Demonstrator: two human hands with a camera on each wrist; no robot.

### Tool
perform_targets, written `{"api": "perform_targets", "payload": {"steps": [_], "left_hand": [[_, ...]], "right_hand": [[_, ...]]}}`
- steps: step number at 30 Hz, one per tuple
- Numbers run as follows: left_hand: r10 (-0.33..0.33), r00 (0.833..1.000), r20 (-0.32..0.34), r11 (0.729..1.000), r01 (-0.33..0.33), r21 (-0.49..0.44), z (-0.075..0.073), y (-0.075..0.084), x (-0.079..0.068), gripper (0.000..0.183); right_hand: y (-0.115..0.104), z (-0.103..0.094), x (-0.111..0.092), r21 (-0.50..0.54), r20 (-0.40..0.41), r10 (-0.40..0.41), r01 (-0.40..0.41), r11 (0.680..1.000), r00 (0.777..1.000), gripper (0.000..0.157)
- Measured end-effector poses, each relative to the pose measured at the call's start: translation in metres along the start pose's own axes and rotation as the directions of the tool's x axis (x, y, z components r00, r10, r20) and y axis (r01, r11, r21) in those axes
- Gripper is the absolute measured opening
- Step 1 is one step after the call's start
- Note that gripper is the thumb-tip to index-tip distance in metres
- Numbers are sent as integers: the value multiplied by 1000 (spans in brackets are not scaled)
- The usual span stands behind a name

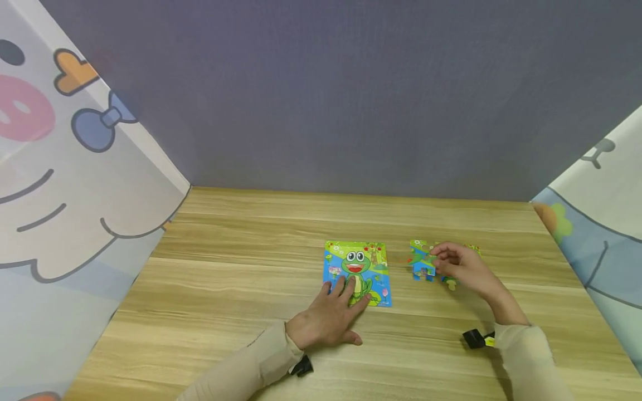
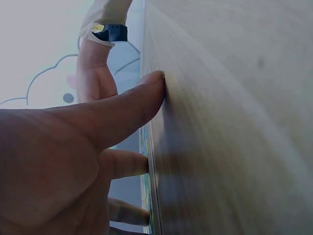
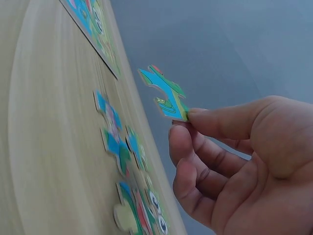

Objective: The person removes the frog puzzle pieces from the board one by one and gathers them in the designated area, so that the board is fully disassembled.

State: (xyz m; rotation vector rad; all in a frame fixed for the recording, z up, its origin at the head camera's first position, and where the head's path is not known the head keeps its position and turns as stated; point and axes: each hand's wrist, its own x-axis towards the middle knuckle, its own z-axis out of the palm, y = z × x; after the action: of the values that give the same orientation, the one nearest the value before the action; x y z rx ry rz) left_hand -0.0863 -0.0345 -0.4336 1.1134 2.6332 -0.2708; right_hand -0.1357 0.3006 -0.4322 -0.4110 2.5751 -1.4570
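Nearest me, my left hand (image 1: 328, 317) lies flat with straight fingers on the lower edge of the frog puzzle board (image 1: 357, 272), steadying it on the wooden table (image 1: 225, 289). Just beyond to the right, my right hand (image 1: 463, 266) pinches one puzzle piece (image 3: 166, 95) between thumb and forefinger, lifted clear of the loose pieces (image 3: 128, 196) lying beside the board. I judge this the pick-up step; next I'd need to carry the piece across and turn it to match its slot.

table (image 1: 225, 289): pale wood-grain laminate, smooth, slight sheen
frog puzzle board (image 1: 357, 271): glossy printed cardboard
puzzle piece (image 3: 165, 94): thin card, glossy face
sleeves (image 1: 261, 362): matt beige cloth
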Motion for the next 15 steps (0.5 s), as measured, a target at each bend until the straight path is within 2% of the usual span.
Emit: {"api": "perform_targets", "payload": {"steps": [7,15], "left_hand": [[0,1000,7,1000,0,-17,0,0,0,87],[3,1000,2,1000,-3,5,3,0,1,87]], "right_hand": [[9,-12,-10,-7,-35,19,-20,1000,999,24],[17,-22,-18,-12,-62,13,-13,1000,998,25]]}}
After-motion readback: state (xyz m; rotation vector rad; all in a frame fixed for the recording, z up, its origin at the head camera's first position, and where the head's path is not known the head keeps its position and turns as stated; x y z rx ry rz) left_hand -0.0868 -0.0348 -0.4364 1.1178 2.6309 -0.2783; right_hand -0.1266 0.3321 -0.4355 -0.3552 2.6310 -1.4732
